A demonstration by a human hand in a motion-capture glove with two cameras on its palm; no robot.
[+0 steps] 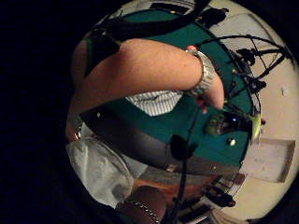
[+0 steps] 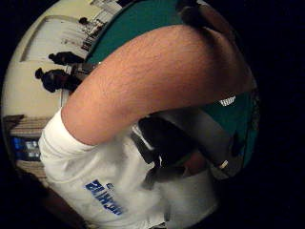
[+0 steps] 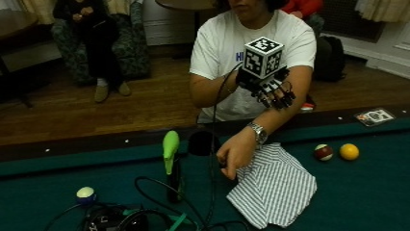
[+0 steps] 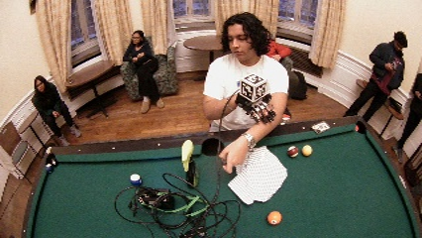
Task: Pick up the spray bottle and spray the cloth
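Below the raised black-gloved right hand (image 3: 272, 94), a soft white-and-grey striped woven cloth (image 3: 275, 187) lies rumpled on matt green felt table (image 3: 359, 192). Further off stands a dark spray bottle with smooth glossy lime-green plastic head (image 3: 171, 166). Beside the cloth, the bare wrist's shiny metal link watch (image 3: 258, 132) gleams.

A person in a white T-shirt stands behind the green felt pool table (image 4: 342, 198). Their bare left hand (image 4: 231, 157) touches the striped white cloth (image 4: 258, 174). Left of the cloth stands a dark spray bottle with a lime-green head (image 4: 188, 162). The black-gloved right hand (image 4: 262, 109) is raised above the cloth, fingers hanging loosely.

A green-headed spray bottle (image 3: 172, 166) stands upright on the felt beside the flat striped cloth (image 3: 274, 186).
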